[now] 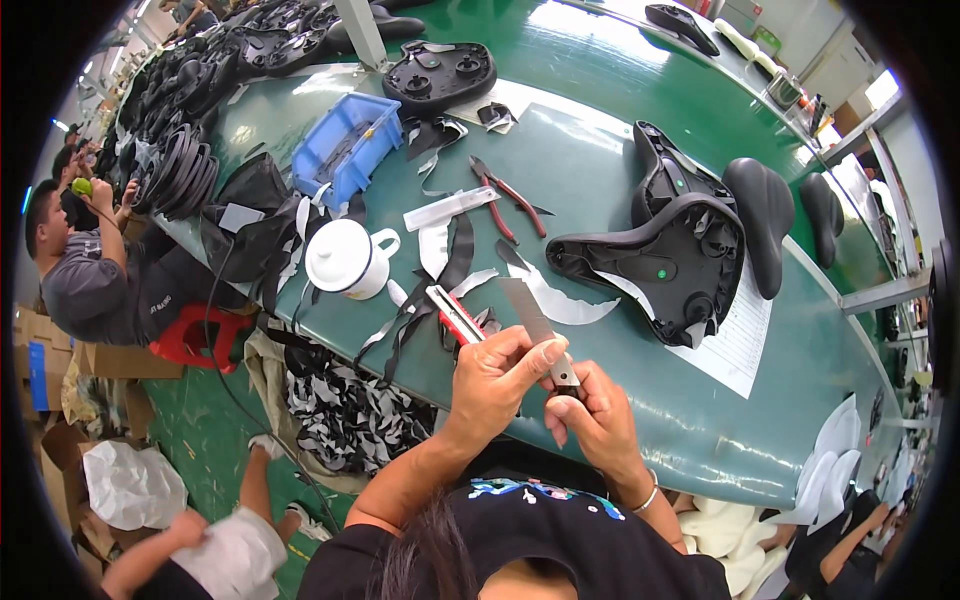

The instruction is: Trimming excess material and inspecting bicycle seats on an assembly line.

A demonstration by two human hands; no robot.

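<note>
My left hand (492, 385) is closed around the red body of a utility knife (453, 312), and its thumb also presses on a long snap-off blade (527, 312). The blade is out of the body and points up and away from me. At its lower end, my right hand (598, 412) pinches the blade by a small black piece, partly hidden by the fingers. Beyond my hands lie a narrow pale plastic case (450, 208), red-handled pliers (508, 200) and a curved white offcut (568, 302).
Black bicycle saddles (655, 262) lie at the right, over a printed sheet (745, 345). A white lidded mug (345, 258) stands left, near a blue bin (345, 145) and black scraps. More saddles pile up far left. A seated co-worker (95, 250) is at the left.
</note>
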